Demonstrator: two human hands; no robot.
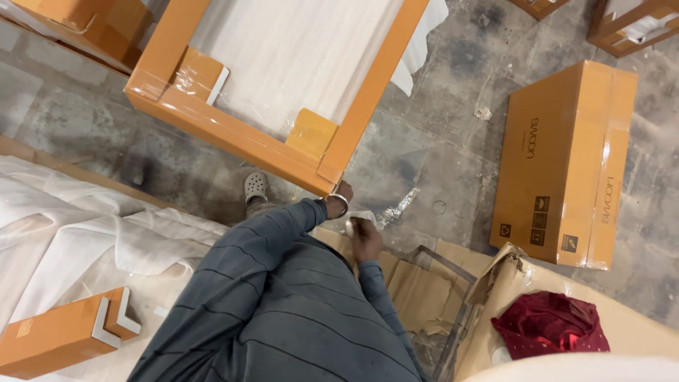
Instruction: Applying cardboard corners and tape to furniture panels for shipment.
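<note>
the person's left hand (341,198), with a metal bracelet on the wrist, touches the near corner of the orange cardboard frame (233,134), which is wrapped around a white panel (283,49) on the grey floor (438,141). whether its fingers are clenched cannot be told. the right hand (366,237) is grasping a small white roll (356,221), just near the corner. an orange box (562,163) stands to the right.

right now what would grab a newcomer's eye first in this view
The big orange-edged framed panel wrapped in clear film fills the top centre, its corner at the left hand. The right hand holds a pale tape roll just below. A sealed orange carton lies on the concrete at right.
</note>
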